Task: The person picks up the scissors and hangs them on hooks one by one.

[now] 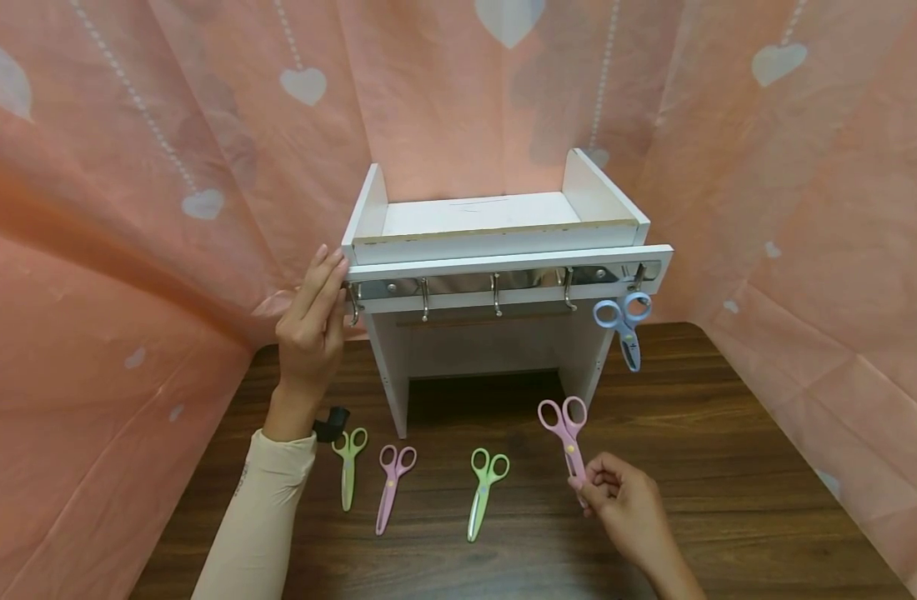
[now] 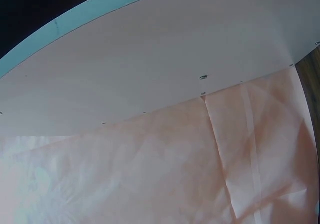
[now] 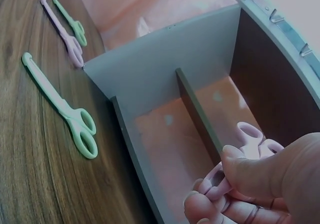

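Pink scissors (image 1: 566, 433) are pinched at the blade end by my right hand (image 1: 623, 504), handles pointing up toward the shelf. In the right wrist view, thumb and fingers close around the same scissors (image 3: 250, 146). My left hand (image 1: 312, 329) rests with straight fingers against the left end of the white hook rail (image 1: 458, 302). Blue scissors (image 1: 622, 321) hang from the rail's rightmost hook. On the table lie green scissors (image 1: 488, 492) in the middle, pink scissors (image 1: 391, 492) left of them, and more green scissors (image 1: 348, 471) near my left forearm.
The rail runs across the front of a white shelf unit (image 1: 604, 196) with several metal hooks (image 1: 496, 293). It stands on a dark wooden table (image 1: 676, 433). Pink cloth with white hearts (image 1: 458, 108) surrounds the back and sides. A black band (image 1: 331, 427) sits at my left wrist.
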### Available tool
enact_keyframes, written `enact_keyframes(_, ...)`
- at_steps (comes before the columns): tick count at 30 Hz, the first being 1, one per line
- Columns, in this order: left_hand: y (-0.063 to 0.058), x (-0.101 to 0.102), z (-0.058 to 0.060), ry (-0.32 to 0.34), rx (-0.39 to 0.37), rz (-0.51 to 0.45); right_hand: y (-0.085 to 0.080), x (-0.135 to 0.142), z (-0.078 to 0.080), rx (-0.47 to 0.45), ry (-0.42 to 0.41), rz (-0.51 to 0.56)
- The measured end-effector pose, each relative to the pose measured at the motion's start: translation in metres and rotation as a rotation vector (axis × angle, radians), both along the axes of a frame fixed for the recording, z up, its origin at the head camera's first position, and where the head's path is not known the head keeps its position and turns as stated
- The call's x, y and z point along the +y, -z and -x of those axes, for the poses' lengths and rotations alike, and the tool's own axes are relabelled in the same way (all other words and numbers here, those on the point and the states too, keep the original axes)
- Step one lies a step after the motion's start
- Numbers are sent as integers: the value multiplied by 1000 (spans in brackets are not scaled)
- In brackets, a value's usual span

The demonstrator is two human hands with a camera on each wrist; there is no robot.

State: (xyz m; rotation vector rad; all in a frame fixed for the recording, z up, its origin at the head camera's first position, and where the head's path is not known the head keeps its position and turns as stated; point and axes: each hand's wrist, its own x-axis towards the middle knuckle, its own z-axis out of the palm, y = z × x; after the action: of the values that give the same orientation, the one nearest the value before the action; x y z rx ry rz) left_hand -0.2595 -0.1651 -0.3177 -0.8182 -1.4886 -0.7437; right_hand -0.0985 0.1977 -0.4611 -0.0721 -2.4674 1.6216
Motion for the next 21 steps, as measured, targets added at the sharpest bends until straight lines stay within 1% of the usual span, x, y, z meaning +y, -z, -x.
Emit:
enact_keyframes(14, 0, 1, 1, 7, -5, 1, -8, -1, 0, 45, -3, -3)
enact_keyframes(21, 1, 0, 2, 1, -8, 1, -9, 0, 0, 73, -9, 1)
